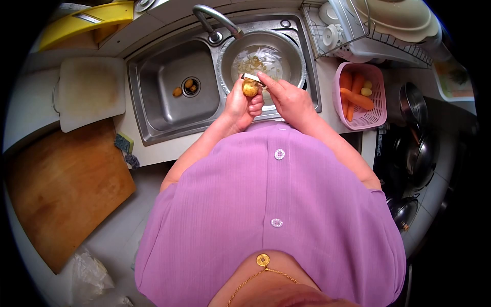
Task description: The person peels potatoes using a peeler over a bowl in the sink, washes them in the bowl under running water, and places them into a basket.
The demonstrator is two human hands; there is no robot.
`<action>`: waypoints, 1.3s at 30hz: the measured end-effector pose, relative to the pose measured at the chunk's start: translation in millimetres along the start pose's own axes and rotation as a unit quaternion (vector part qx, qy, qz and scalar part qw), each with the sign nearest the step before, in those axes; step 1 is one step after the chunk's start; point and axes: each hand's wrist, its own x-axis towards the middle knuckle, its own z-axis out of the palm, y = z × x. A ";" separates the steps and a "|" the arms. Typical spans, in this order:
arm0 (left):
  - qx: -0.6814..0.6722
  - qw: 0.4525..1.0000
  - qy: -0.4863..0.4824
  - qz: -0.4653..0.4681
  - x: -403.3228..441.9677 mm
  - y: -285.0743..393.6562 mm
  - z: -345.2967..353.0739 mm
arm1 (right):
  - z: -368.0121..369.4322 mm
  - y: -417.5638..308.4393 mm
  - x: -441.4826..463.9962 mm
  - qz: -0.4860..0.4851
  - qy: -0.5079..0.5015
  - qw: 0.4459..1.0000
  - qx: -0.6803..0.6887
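Note:
My left hand (pixel 239 104) is closed around a small potato (pixel 250 88) with brownish-yellow skin. Against the top of that potato lies a peeler (pixel 252 79) with a pale edge, gripped by my right hand (pixel 291 100). Both hands are over the near side of a round metal basin (pixel 223 65), which sits in the right sink bowl. Inside it, water and several loose peelings (pixel 253 64) are visible. Two more unpeeled potatoes lie in the left sink bowl (pixel 169 64): one potato (pixel 177 91) beside the drain, another potato (pixel 189 83) on it.
A faucet (pixel 217 20) arches behind the basin. On the right stands a pink basket (pixel 360 123) with carrots (pixel 358 98) and small pale peeled pieces (pixel 366 91), near a dish rack (pixel 358 38). To the left are a white cutting board (pixel 92 92), sponge (pixel 124 143) and wooden board (pixel 71 189).

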 end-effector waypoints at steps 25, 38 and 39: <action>0.092 0.993 -0.034 0.062 -5.3 -3.1 5.0 | -9.6 1.4 12.7 0.174 -0.105 0.891 0.406; -0.050 0.996 -0.069 0.039 -2.1 7.1 -2.6 | 7.9 10.4 1.1 0.025 0.053 0.972 0.228; -0.049 0.995 -0.063 0.052 -0.4 5.3 -2.4 | 7.1 8.7 1.0 0.024 0.053 0.972 0.229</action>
